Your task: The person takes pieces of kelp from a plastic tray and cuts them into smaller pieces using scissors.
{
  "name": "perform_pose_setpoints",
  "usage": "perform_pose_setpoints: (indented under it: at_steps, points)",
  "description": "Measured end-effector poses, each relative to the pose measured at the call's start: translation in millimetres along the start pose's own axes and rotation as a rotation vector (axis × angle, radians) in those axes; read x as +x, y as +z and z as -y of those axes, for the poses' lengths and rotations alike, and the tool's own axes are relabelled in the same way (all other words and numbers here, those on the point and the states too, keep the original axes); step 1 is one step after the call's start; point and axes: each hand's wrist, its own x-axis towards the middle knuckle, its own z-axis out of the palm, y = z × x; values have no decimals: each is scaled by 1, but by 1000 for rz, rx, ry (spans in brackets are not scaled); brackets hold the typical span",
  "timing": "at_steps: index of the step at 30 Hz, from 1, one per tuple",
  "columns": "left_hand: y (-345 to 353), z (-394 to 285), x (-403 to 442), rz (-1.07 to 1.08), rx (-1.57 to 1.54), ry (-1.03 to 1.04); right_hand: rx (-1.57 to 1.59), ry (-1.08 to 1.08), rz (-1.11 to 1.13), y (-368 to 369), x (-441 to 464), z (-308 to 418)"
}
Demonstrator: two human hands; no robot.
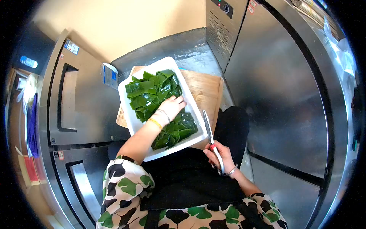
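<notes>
A white plastic tub (170, 61) holds many dark green, glossy, flat-cut pieces of kelp (146, 93). My left hand (172, 107) reaches over the tub's left side and lies on the kelp near the right inner wall. Its fingers are bent and slightly apart, and the fingertips are partly hidden among the pieces. Just outside the tub's right lower corner, my right hand (222, 157) is closed round the handles of a pair of scissors (208, 128). The scissor blades point away from me, alongside the tub's right edge.
Beneath the tub is a wooden board (207, 89), jutting out on both sides. Stainless steel cabinets stand close on the left (87, 95) and right (282, 76). A beige wall (126, 26) rises behind. My knee (235, 122) in black is beside the board.
</notes>
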Motion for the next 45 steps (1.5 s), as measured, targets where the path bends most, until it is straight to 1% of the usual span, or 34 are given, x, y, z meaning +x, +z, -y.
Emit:
perform_pose_setpoints:
  at_steps: [2, 4, 6, 8, 10, 12, 14, 17, 18, 19, 21, 22, 23, 25, 28, 30, 33, 34, 36, 37, 39, 40, 42, 43, 44, 45]
  points:
    - [-5, 3, 6, 147, 16, 53, -7, 13, 12, -2, 2, 0]
    - [-2, 4, 6, 142, 27, 77, -13, 17, 21, -2, 3, -1]
    - [-3, 5, 9, 138, 39, 109, -34, -45, 6, -2, 5, -5]
    - [-8, 8, 9, 272, 27, 109, -19, -7, 11, -3, 5, -2]
    - [-13, 7, 11, 299, -9, 85, -7, 35, 22, -3, 5, -2]
    - [-11, 8, 9, 323, -42, 57, -68, 9, 26, -2, 5, -3]
    - [-4, 11, 9, 268, -39, 26, -94, -9, 22, 0, 7, -6]
    - [-17, 11, 6, 219, -34, -8, -139, -20, 14, 1, 7, -6]
    - [-22, 10, 3, 152, -110, -41, -156, -17, 16, 1, 7, -5]
    - [-27, 8, -1, 151, -112, -44, -159, -16, 18, 2, 7, -5]
    - [-42, 3, -13, 18, -336, -65, -164, -20, -7, 4, 7, -4]
    - [-46, -2, -17, -41, -452, -143, -167, -22, -6, 5, 6, -4]
    - [-46, -3, -20, -46, -452, -145, -170, -15, -6, 5, 6, -4]
    - [-54, -4, -25, -256, -697, -102, -179, -15, -5, 7, 7, -3]
    - [-88, -23, -50, -289, -923, -450, -213, -37, -12, 8, 4, -3]
    - [-95, -20, -66, -383, -902, -526, -230, -34, 28, 7, 3, 0]
    - [-92, -8, -94, -480, -731, -547, -245, -57, 71, 10, 1, 8]
    - [-86, 0, -104, -471, -681, -557, -254, -67, 79, 13, 1, 12]
    - [-80, 6, -120, -443, -684, -602, -190, 3, 133, 18, 0, 21]
    - [-79, 5, -123, -464, -818, -653, -200, -6, 145, 22, 1, 23]
    - [-80, -5, -119, -570, -1561, -787, -198, -122, 177, 30, 5, 25]
    - [-94, -14, -117, -582, -1721, -834, -208, -130, 185, 33, 6, 30]
    - [-136, -34, -119, -472, -1704, -962, -347, -171, 238, 38, 9, 41]
    - [-159, -45, -119, -415, -1695, -1023, -355, -176, 239, 40, 10, 42]
    - [-158, -47, -121, -381, -1644, -936, -395, -233, 236, 42, 11, 40]
    - [-159, -49, -122, -354, -1633, -910, -435, -288, 232, 43, 11, 39]
